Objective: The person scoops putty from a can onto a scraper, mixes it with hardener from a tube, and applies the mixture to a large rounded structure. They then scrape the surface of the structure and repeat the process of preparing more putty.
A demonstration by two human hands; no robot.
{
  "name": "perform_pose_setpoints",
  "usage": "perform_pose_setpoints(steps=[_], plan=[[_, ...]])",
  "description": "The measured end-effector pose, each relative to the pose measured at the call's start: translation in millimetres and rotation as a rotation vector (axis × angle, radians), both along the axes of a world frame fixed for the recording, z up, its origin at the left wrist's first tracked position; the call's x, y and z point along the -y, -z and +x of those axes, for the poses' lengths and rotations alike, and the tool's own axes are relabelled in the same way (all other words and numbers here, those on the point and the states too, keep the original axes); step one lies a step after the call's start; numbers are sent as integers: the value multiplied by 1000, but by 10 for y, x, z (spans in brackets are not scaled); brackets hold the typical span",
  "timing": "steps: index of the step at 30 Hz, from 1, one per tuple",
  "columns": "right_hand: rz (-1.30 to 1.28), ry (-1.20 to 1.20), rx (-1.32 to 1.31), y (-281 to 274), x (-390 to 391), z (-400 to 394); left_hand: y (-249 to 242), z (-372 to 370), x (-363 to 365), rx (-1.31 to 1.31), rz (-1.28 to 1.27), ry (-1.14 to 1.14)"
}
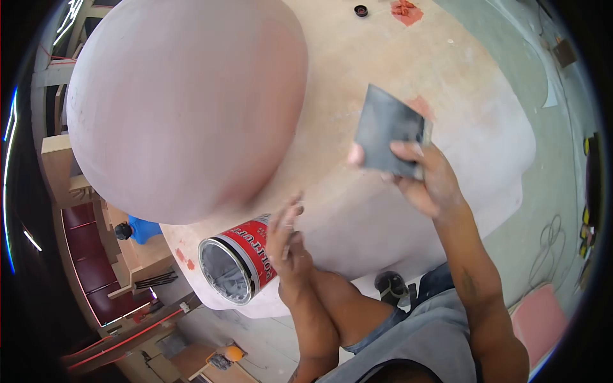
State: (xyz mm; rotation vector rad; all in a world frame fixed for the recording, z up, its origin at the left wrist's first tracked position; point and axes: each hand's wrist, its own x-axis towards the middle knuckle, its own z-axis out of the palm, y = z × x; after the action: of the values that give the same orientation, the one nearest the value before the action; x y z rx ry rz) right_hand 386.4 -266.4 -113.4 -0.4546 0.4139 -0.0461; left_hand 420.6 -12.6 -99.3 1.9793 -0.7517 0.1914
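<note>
My right hand (428, 179) grips a dark grey flat plate (386, 127), with the thumb across its face and the fingers along its edge. The plate is slightly blurred and overlaps a reddish putty patch (420, 107) on the pale surface. My left hand (287, 246) has its fingers stretched and apart, holding nothing, and overlaps the side of a red POLITUFF can (246, 246). Grey smears show on the can's round end, which faces the camera.
A large rounded pinkish form (185, 108) rises from the broad pale surface (357, 210). Near the far edge are a black cap (361, 11) and red putty (407, 11). A person in blue (143, 230) is beyond the left edge. A pink panel (539, 319) lies at right.
</note>
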Motion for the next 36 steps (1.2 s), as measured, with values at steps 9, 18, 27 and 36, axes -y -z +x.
perform_pose_setpoints(steps=[9,18,27,36], plan=[[-1327,137,-6,827,62,2135,78,75,103,-182,-269,-193],[-1488,182,13,1133,63,2505,143,126,38,-120,-408,-197],[-1555,225,57,1148,-315,2190,69,95,55,-182,-297,-230],[-1497,282,44,1123,-867,1798,44,51,70,-227,-386,-268]])
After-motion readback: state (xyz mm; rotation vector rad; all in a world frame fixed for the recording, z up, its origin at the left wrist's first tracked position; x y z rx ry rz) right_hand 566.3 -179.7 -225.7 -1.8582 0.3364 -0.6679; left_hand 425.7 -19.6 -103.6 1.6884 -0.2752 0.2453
